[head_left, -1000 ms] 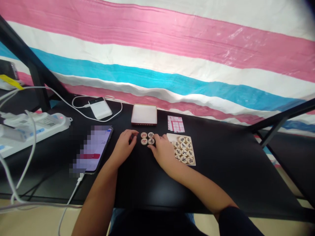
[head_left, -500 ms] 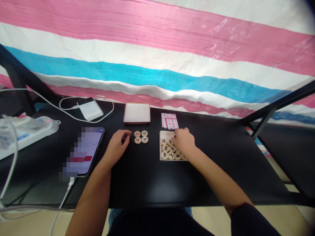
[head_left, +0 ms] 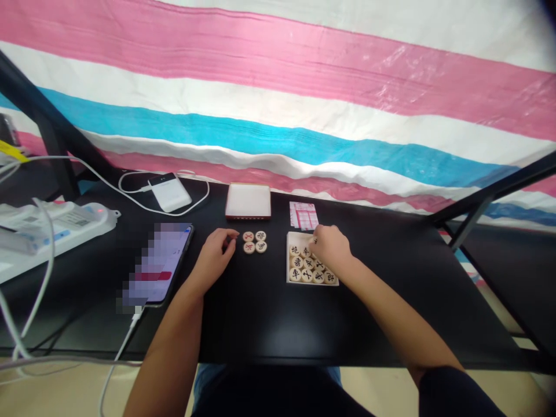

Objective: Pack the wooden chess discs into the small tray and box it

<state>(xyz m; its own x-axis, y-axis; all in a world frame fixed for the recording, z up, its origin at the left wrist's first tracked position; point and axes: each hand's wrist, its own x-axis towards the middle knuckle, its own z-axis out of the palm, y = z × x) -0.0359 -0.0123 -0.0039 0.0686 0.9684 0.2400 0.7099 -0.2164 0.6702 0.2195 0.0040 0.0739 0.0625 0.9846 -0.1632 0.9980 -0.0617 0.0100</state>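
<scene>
Keep the right hand [head_left: 332, 246] low over the wooden tray [head_left: 288, 258] of xiangqi pieces [head_left: 302, 266], its fingers [head_left: 320, 231] bunched, any pinch hidden; left hand [head_left: 212, 260] curled just beside four loose pieces [head_left: 249, 248] on the black surface [head_left: 260, 313]; lift by edges only

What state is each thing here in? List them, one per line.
Four xiangqi pieces, lying flat in a square on the table
Tray, open, holding more pieces
Left hand, curled, beside the four
Right hand, over the tray, fingers at its pieces
Phone, screen lit, cable plugged in
Power strip, red light on
</scene>
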